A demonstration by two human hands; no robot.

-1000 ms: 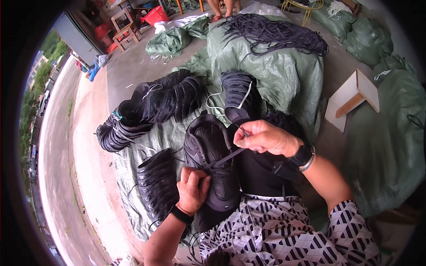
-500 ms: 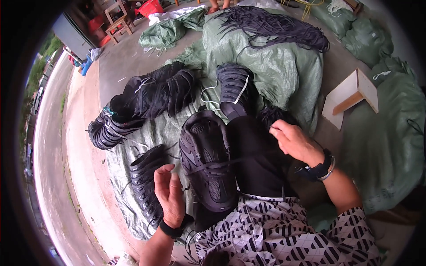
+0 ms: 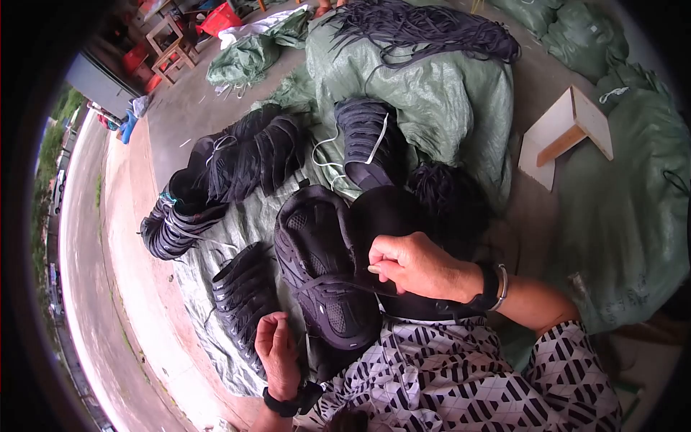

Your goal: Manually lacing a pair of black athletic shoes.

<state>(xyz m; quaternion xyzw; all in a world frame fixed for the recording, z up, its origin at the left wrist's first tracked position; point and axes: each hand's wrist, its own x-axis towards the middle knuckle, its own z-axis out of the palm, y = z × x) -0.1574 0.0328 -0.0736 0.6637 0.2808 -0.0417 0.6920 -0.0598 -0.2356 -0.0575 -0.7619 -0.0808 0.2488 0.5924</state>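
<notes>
A black shoe (image 3: 325,266) lies on my lap, its toe toward me. A dark shoelace (image 3: 327,281) crosses its front part. My right hand (image 3: 425,266) is closed in a pinch just right of the shoe, and the dark lace runs toward it. To the left of the toe, my left hand (image 3: 279,356) has its fingers curled together, apart from the shoe; what they hold, if anything, is too small to make out. Left of that hand sits a stack of nested black shoe uppers (image 3: 243,299).
More nested uppers (image 3: 255,155) lie ahead on the left, and another stack (image 3: 368,140) with a white lace stands beyond my knees. A heap of dark laces (image 3: 432,32) tops a green sack (image 3: 425,101). At right are a small wooden stand (image 3: 565,137) and full green sacks (image 3: 619,237).
My right hand has come left and down, close to the shoe. The left hand has dropped nearer to me. The lace that stretched out to the right now lies closer to the shoe.
</notes>
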